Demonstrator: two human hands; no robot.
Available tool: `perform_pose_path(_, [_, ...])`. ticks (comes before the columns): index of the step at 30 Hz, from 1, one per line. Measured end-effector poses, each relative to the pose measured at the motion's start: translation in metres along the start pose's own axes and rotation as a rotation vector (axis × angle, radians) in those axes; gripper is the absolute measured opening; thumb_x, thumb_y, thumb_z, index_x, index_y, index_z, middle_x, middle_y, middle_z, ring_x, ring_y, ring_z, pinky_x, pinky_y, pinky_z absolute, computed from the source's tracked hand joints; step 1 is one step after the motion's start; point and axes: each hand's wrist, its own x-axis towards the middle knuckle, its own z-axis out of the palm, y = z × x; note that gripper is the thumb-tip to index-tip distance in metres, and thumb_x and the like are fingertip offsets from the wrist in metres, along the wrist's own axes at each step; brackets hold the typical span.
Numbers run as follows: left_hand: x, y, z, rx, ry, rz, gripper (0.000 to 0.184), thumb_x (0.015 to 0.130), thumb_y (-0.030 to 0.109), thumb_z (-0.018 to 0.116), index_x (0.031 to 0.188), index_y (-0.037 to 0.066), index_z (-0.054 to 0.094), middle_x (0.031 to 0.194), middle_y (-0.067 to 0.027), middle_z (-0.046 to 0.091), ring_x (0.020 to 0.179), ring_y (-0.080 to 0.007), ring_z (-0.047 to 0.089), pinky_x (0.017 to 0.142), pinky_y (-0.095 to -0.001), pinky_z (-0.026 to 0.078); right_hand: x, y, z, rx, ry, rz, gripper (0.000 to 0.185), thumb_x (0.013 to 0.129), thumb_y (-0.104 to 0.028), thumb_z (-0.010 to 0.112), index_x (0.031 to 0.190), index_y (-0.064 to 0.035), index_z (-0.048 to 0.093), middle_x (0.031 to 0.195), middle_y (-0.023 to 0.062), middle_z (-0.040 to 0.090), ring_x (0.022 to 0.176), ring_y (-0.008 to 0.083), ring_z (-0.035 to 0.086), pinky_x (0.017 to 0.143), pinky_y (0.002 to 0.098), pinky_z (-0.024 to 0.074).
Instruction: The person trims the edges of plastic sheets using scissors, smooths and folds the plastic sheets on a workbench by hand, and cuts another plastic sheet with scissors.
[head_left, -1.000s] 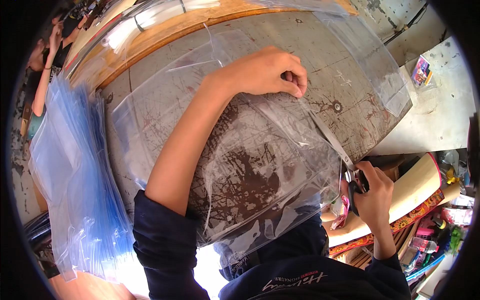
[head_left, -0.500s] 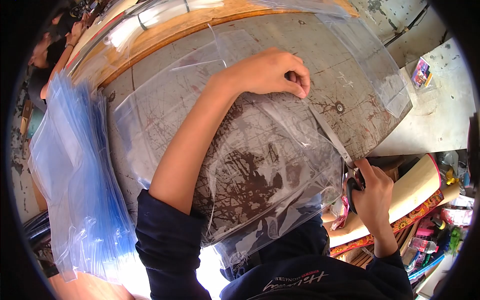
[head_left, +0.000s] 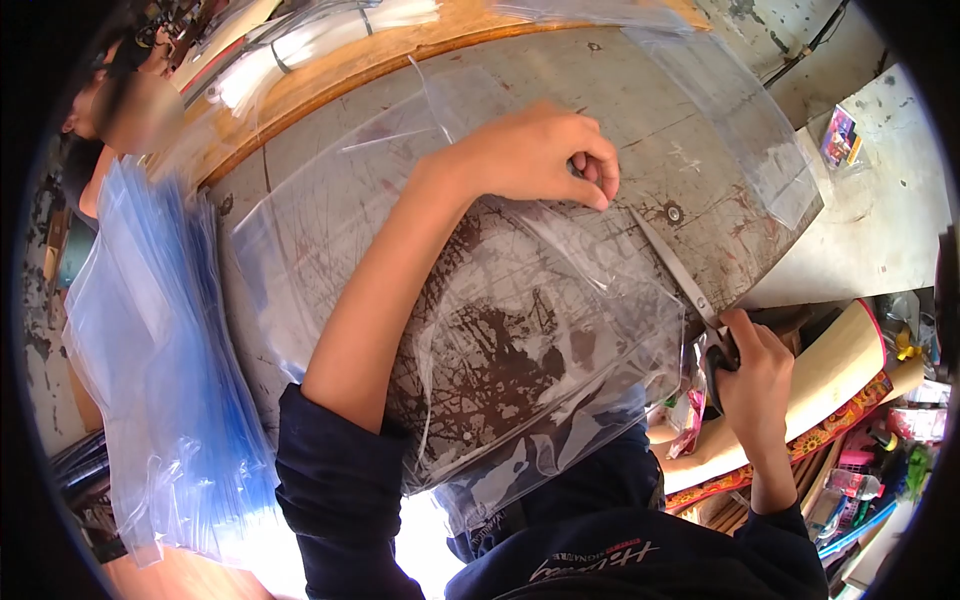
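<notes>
A clear plastic sheet (head_left: 560, 270) lies over the scratched grey table (head_left: 640, 120), its near part hanging over the front edge by my body. My left hand (head_left: 560, 155) is above the sheet's far edge, thumb and fingers pinched together; what lies between the fingertips is too small to make out. My right hand (head_left: 752, 375) grips scissors (head_left: 680, 275) by the black handles at the sheet's right side. The blades point up and left, with their tip a little below and right of my left fingertips. They look closed or nearly so.
A thick stack of bluish plastic sheets (head_left: 165, 370) hangs over the table's left side. More clear plastic (head_left: 735, 125) lies at the far right. Rolled material (head_left: 830, 385) and clutter are at the lower right. Another person (head_left: 125, 110) is at the upper left.
The scissors and my right hand have shifted slightly right, so the blades stand farther from the sheet's edge. The other person has moved closer to the bluish stack.
</notes>
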Motion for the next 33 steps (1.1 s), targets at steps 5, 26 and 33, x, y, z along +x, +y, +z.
perform_pose_path(5, [0.010,0.019,0.011,0.194,-0.041,0.008,0.008,0.074,0.012,0.067,0.076,0.006,0.063,0.074,-0.0040,0.059,0.075,-0.0171,0.059,0.066,-0.0303,0.046,0.000,0.017,-0.006,0.033,0.017,0.120,0.043,0.062,-0.001,0.070,0.101,-0.0076,0.053,0.064,0.0154,0.054,0.063,0.0329,0.056,0.057,0.0400,0.0423])
perform_pose_path(26, [0.006,0.025,-0.001,0.236,-0.062,-0.014,0.007,0.071,0.003,0.062,0.074,0.001,0.055,0.075,-0.0083,0.056,0.068,-0.0220,0.059,0.061,-0.0329,0.046,0.067,0.014,0.001,-0.386,0.173,-0.215,0.021,0.080,-0.001,0.053,0.101,-0.0007,0.052,0.095,0.0223,0.053,0.095,0.0382,0.049,0.082,0.0384,0.0429])
perform_pose_path(33, [0.006,0.027,-0.005,0.178,-0.066,0.003,0.008,0.069,0.002,0.061,0.075,0.000,0.056,0.074,-0.0083,0.055,0.067,-0.0206,0.058,0.061,-0.0322,0.046,0.080,-0.031,0.036,0.540,0.115,-0.158,0.017,0.076,-0.013,0.066,0.083,0.0008,0.059,0.069,0.0154,0.058,0.064,0.0308,0.057,0.059,0.0378,0.0446])
